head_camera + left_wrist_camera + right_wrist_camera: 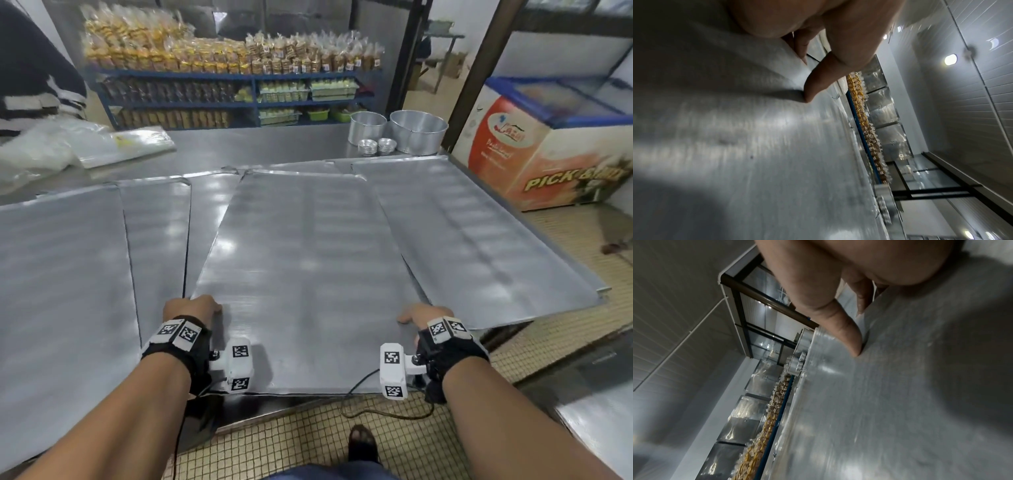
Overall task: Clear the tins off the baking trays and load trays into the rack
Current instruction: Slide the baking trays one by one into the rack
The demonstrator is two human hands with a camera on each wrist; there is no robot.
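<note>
A large flat metal baking tray (301, 267) lies askew on top of other trays, its near end sticking out past the table edge. My left hand (191, 306) grips its left edge near the front corner, thumb (813, 86) on the top surface and fingers curled under. My right hand (423, 313) grips the right edge the same way, thumb (851, 337) pressed on top. Another tray (479, 233) lies to the right and two more trays (61, 274) to the left. Small stacked tins (376, 146) stand at the back right of the table.
Two big round metal pans (416, 132) stand behind the small tins. Clear plastic bags (68, 147) lie at the back left beside another person's sleeve (30, 78). A chest freezer (548, 144) stands to the right. Blue shelves of packaged goods (233, 78) line the far wall.
</note>
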